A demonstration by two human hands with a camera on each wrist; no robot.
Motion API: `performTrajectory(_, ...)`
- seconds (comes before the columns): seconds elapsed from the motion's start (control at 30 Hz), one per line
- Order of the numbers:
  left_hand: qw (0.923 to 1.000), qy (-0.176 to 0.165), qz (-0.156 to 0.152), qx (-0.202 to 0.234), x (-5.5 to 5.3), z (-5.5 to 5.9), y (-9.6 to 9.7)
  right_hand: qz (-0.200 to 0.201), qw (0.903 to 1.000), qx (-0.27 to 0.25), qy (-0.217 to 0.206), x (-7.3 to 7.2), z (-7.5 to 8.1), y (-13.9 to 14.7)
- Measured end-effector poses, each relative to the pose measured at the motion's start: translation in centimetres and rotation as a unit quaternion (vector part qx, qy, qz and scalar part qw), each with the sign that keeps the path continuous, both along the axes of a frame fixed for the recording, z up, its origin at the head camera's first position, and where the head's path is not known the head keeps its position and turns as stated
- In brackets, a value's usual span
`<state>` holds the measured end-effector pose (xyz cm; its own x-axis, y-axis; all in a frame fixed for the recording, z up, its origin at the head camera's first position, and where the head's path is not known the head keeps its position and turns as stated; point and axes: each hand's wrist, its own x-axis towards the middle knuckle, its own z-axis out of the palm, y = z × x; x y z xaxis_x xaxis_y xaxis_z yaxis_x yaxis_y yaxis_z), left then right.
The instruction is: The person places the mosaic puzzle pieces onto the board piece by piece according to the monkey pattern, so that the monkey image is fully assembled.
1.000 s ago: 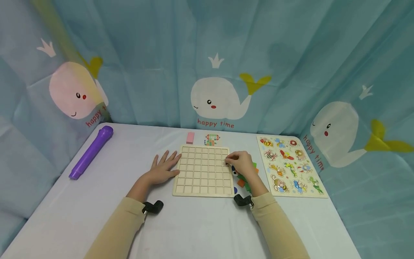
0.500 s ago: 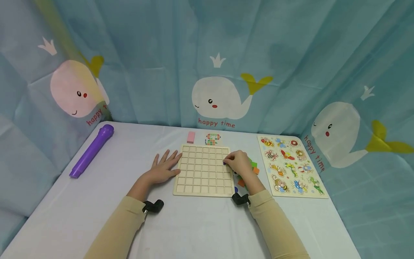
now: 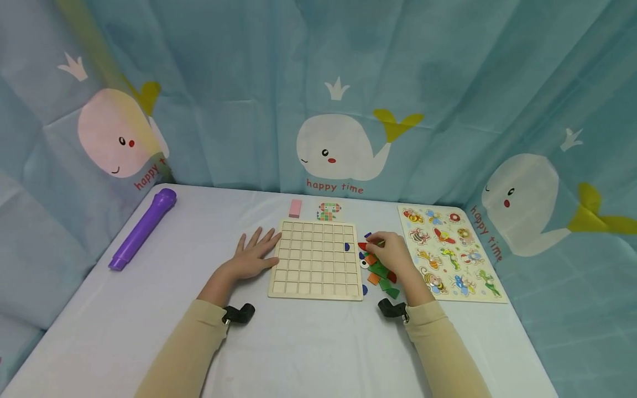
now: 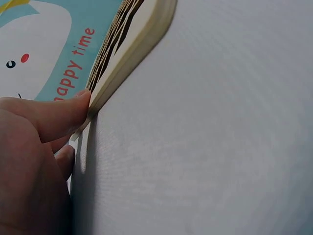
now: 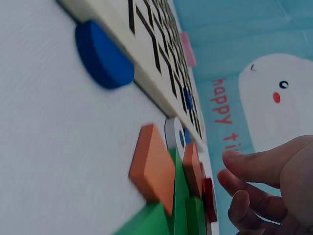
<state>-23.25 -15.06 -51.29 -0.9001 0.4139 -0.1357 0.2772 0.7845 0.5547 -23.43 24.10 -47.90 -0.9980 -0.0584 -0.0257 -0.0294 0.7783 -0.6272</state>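
A wooden grid board (image 3: 316, 294) lies mid-table, with a blue half-round piece (image 3: 346, 247) in a cell near its right side. My left hand (image 3: 250, 260) rests at the board's left edge, fingers spread and thumb touching it, as the left wrist view also shows. Just right of the board, my right hand (image 3: 393, 253) hovers over loose coloured pieces. Its fingertips are beside a red piece (image 3: 363, 246); in the right wrist view thumb and fingers stand apart with nothing visible between them. The pile includes an orange piece (image 5: 152, 166), green pieces (image 3: 379, 270) and a white eye disc (image 3: 364, 264).
Another blue half-round piece (image 5: 103, 55) lies against the board's right edge. Behind the board are a pink block (image 3: 295, 208) and a small pattern card (image 3: 329, 211). An insect puzzle board (image 3: 423, 216) lies at right, a purple microphone-shaped tube (image 3: 143, 228) at left.
My right hand has let go of the blue half-round piece in the board's cell and moved right to the loose pieces. My left hand has stayed at the board's edge.
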Motion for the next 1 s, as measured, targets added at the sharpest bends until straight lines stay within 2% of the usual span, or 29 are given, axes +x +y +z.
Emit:
performTrajectory(0.23,1.0000,0.001,0.002,0.004,0.0,-0.1,0.1,-0.016,0.9998,0.005,-0.008,0.8,0.6,1.8)
performTrajectory(0.47,1.0000,-0.001,0.004,-0.002,-0.1,-0.2,0.1,-0.032,0.9989,-0.013,-0.031,1.1,0.9,3.2)
performTrajectory(0.77,1.0000,-0.004,0.007,0.002,0.1,0.1,0.0,-0.027,0.9994,-0.007,-0.018,1.2,0.6,4.4)
performTrajectory(1.0,1.0000,0.001,0.006,0.001,0.1,0.0,0.1,-0.025,0.9990,-0.002,-0.038,1.1,0.1,4.6)
